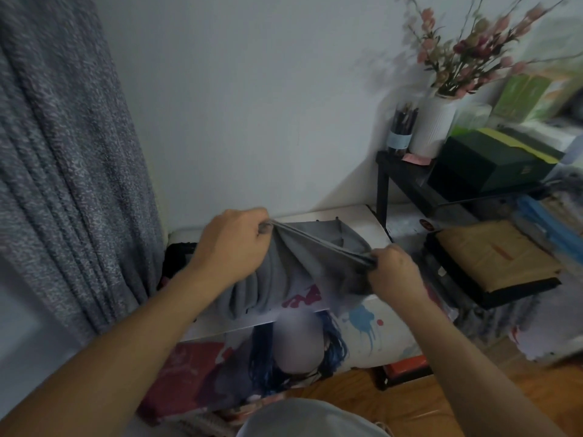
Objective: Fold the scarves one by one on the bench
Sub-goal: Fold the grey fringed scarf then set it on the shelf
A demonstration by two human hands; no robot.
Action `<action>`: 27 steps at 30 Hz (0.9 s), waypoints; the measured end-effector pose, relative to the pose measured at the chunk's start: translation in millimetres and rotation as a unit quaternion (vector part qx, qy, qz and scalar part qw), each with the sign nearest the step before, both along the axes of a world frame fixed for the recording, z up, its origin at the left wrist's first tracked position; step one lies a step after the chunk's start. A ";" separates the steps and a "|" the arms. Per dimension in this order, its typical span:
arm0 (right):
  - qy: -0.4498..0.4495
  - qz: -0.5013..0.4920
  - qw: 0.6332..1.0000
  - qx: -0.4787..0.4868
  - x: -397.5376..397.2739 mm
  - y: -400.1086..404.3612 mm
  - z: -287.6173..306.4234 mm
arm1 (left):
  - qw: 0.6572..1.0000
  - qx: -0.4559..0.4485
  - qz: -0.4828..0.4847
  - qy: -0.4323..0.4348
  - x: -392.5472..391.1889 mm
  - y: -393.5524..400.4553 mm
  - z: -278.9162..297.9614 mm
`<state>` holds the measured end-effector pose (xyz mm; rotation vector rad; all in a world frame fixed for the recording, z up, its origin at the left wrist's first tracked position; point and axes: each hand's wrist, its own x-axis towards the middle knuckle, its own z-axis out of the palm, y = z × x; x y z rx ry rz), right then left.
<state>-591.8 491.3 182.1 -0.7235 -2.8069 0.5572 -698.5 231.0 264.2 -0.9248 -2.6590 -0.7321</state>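
Above the bench, a grey scarf hangs stretched between both hands, its lower folds draped on the printed bench cover. Left hand pinches one corner; right hand grips the other. Grey curtain far left. Flower vase on shelf, far right.

a lived-in room in a home, likely a bedroom or study corner. a heavy grey curtain hangs at the left against a plain wall, a white vase of pink flowers and a jar of pencils stand on a black shelf, stacked boxes crowd the right, and the floor is wood.
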 end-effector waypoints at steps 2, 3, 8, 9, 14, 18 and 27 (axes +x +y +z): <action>-0.035 -0.009 0.999 0.006 2.9 23.2 15.7 | 0.999 -0.013 0.027 0.012 -13.7 -4.1 19.9; -0.040 -0.010 0.999 0.012 2.4 34.3 24.9 | 0.999 -0.015 0.039 0.027 -21.8 -4.8 31.9; -0.024 0.008 0.998 0.051 -22.8 79.9 87.8 | 0.994 -0.051 0.045 0.083 -68.4 0.5 115.0; 0.019 -0.001 0.998 0.051 -31.1 88.7 108.7 | 0.993 -0.058 0.041 0.100 -77.6 2.6 137.4; 0.381 -0.037 0.923 -0.046 -55.9 113.0 265.1 | 0.970 -0.054 0.089 0.219 -105.0 13.4 259.8; 0.543 0.009 0.834 -0.093 -59.9 109.5 364.5 | 0.949 -0.046 0.127 0.286 -107.1 15.0 327.1; 0.462 0.114 0.879 -0.013 -65.8 130.0 410.0 | 0.932 -0.028 0.181 0.313 -75.6 21.7 346.6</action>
